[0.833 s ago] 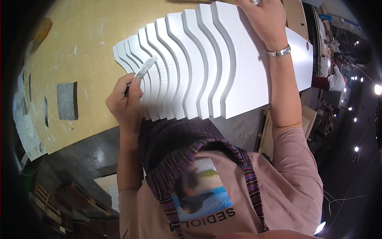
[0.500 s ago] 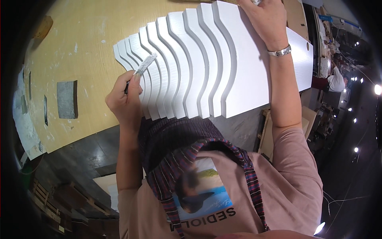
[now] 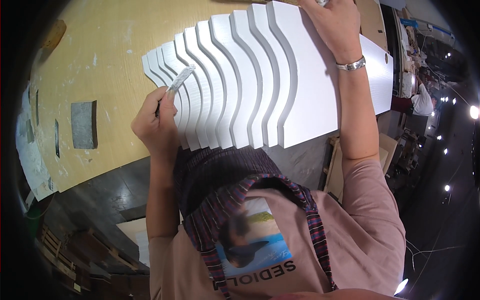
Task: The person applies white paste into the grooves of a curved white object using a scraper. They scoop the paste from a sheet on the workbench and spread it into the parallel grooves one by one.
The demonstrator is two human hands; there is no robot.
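We gripped the slim grey sanding stick [image 3: 180, 80] in our left hand [image 3: 155, 122]; our right hand [image 3: 332, 27] pressed flat on the stacked white wavy panels [image 3: 260, 80] atop the yellow workbench [image 3: 100, 60]; light, even strokes along each edge seemed advisable.

A woodworking workshop — a scuffed, paint-flecked plywood workbench [image 3: 100, 45] lies under the person's left hand [image 3: 156, 126], with a grey sanding block [image 3: 83, 124] further to that hand's left. Beyond the right hand [image 3: 335, 25], stacked boards [image 3: 372, 22] and cluttered benches run under bright ceiling spotlights [image 3: 474, 112].
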